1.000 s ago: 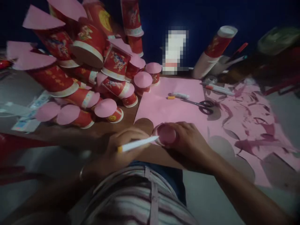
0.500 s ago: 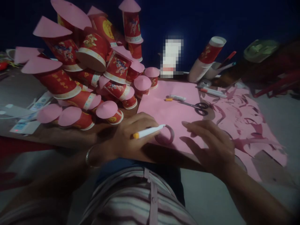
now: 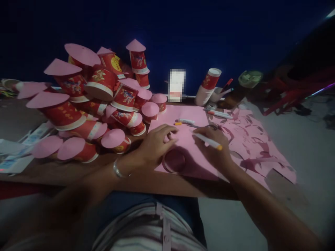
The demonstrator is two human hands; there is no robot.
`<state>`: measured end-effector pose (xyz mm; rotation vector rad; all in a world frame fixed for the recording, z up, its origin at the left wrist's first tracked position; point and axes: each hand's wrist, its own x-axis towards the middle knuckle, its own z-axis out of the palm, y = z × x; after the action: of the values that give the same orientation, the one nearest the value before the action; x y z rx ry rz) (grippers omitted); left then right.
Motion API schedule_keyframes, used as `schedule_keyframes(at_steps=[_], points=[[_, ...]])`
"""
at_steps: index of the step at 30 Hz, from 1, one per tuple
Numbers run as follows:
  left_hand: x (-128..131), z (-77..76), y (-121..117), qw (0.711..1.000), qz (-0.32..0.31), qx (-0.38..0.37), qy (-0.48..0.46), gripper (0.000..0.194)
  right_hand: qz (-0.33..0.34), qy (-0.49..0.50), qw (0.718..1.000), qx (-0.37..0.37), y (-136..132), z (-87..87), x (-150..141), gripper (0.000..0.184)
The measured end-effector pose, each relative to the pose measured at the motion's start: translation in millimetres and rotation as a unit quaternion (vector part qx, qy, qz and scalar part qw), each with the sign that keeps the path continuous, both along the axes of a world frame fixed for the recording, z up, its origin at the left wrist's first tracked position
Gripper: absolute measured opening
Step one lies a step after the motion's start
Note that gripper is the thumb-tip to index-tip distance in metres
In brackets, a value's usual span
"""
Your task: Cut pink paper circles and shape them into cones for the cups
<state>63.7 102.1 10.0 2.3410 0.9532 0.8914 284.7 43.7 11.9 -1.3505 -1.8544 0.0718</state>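
In the head view my right hand (image 3: 213, 148) grips a white marker (image 3: 208, 140) with a yellow end, its other end towards the paper's middle. Curved above the pink paper sheet (image 3: 191, 115), my left hand (image 3: 155, 144) is open, thumb and fingers apart with nothing between them. Just below its thumb a thin ring (image 3: 175, 170) lies near the sheet's front edge, pink showing inside it. Scissors (image 3: 201, 126) rest on the paper, partly covered by my right hand. A small yellow cap (image 3: 178, 123) and a whitish tube (image 3: 186, 121) lie behind them.
Red paper cups (image 3: 63, 113) with pink cone tops are heaped on the left. A cup stack (image 3: 208, 85) leans at the back beside a pen holder (image 3: 216, 94). Pink paper scraps (image 3: 259, 139) cover the right side. A blurred white object (image 3: 177, 83) stands behind the sheet.
The marker has passed from my left hand to my right. My left hand has opened and left the ring; my right hand has closed round the marker. The camera view has shifted.
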Motion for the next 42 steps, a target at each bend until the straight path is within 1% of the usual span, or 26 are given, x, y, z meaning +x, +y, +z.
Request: schedule_keyframes(at_steps=[1, 3, 4, 6, 8, 10, 12, 14, 17, 19, 24, 27, 30, 34, 36, 37, 39, 42], points=[[7, -5.2, 14, 0.999, 0.009, 0.019, 0.041, 0.02, 0.003, 0.083, 0.995, -0.05, 10, -2.5, 7, 0.017], [22, -14.8, 40, 0.989, 0.027, 0.05, 0.135, 0.023, 0.005, 0.225, 0.965, -0.132, 27, -9.4, 17, 0.027], [29, -18.6, 51, 0.981, 0.033, 0.058, 0.185, 0.024, 0.004, 0.278, 0.948, -0.152, 35, -13.5, 19, 0.031], [40, -23.8, 66, 0.962, 0.037, 0.057, 0.266, 0.024, 0.012, 0.366, 0.913, -0.177, 45, -22.0, 20, 0.033], [46, -26.0, 73, 0.952, 0.032, 0.063, 0.297, 0.026, 0.01, 0.424, 0.885, -0.19, 49, -28.8, 18, 0.03], [47, -26.4, 75, 0.96, 0.028, 0.063, 0.273, 0.025, -0.003, 0.457, 0.866, -0.201, 50, -32.9, 17, 0.026], [45, -26.0, 75, 0.978, 0.029, 0.043, 0.203, 0.018, -0.01, 0.481, 0.852, -0.206, 50, -35.3, 18, 0.026], [43, -25.2, 74, 0.993, 0.023, 0.004, 0.114, 0.009, 0.003, 0.502, 0.842, -0.199, 51, -37.6, 22, 0.025], [43, -23.6, 69, 0.998, 0.009, -0.058, 0.004, 0.005, 0.034, 0.51, 0.839, -0.187, 53, -41.4, 26, 0.02], [44, -22.5, 66, 0.995, 0.004, -0.09, -0.038, 0.006, 0.04, 0.506, 0.841, -0.187, 53, -42.4, 26, 0.017], [47, -23.9, 61, 0.988, -0.001, -0.131, -0.086, 0.007, 0.051, 0.524, 0.832, -0.174, 49, -38.5, 24, 0.017], [47, -24.5, 61, 0.984, -0.004, -0.144, -0.101, 0.01, 0.047, 0.53, 0.83, -0.165, 48, -38.4, 24, 0.017], [47, -23.4, 59, 0.988, 0.0, -0.125, -0.087, 0.01, 0.047, 0.512, 0.838, -0.18, 47, -38.9, 24, 0.018], [46, -26.7, 54, 0.997, -0.027, -0.055, -0.053, 0.005, 0.029, 0.441, 0.874, -0.201, 44, -33.5, 20, 0.021], [45, -29.8, 52, 0.997, -0.034, -0.038, -0.05, 0.003, 0.018, 0.408, 0.888, -0.212, 43, -31.5, 18, 0.024], [44, -30.7, 52, 0.997, -0.033, -0.039, -0.051, 0.003, 0.017, 0.401, 0.889, -0.221, 43, -31.4, 18, 0.026], [43, -30.0, 52, 0.998, -0.027, -0.049, -0.042, 0.004, 0.022, 0.418, 0.879, -0.227, 45, -33.2, 19, 0.026], [43, -23.5, 56, 0.999, -0.017, -0.042, -0.024, 0.005, 0.022, 0.487, 0.854, -0.18, 50, -36.4, 25, 0.025]])
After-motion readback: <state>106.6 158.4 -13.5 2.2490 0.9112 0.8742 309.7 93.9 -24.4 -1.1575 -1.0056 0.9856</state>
